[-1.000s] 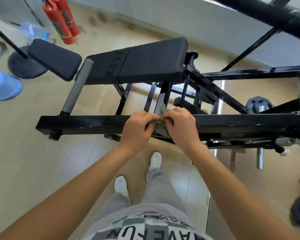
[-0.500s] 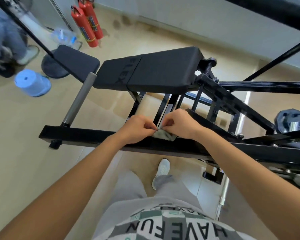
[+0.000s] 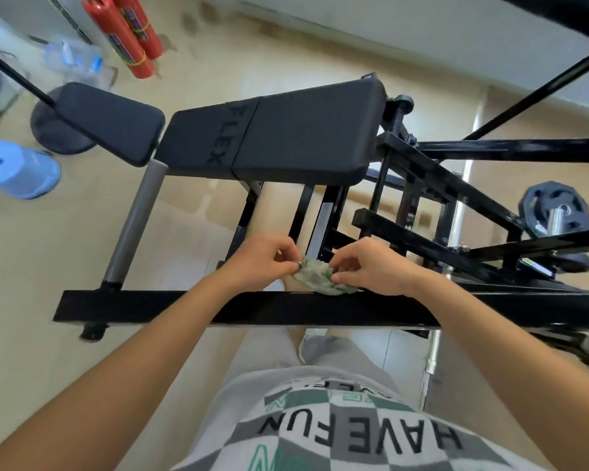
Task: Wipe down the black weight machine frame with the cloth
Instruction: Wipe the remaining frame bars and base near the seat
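- Left hand [image 3: 262,263] and right hand [image 3: 371,270] both pinch cloth [image 3: 320,278], bunched on frame [image 3: 150,309].
- Pad [image 3: 286,137] beyond; uprights [image 3: 301,212] just behind hands.
- Extinguishers [image 3: 133,35], bucket [image 3: 17,169] far left; plate [image 3: 554,209] right.

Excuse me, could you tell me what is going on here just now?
A person stands over the black weight machine frame. The left hand and right hand both pinch a crumpled greenish cloth, holding it at the far edge of the frame's near bar. The cloth seems to be getting bunched up rather than swept along the bar. The padded bench lies just beyond.
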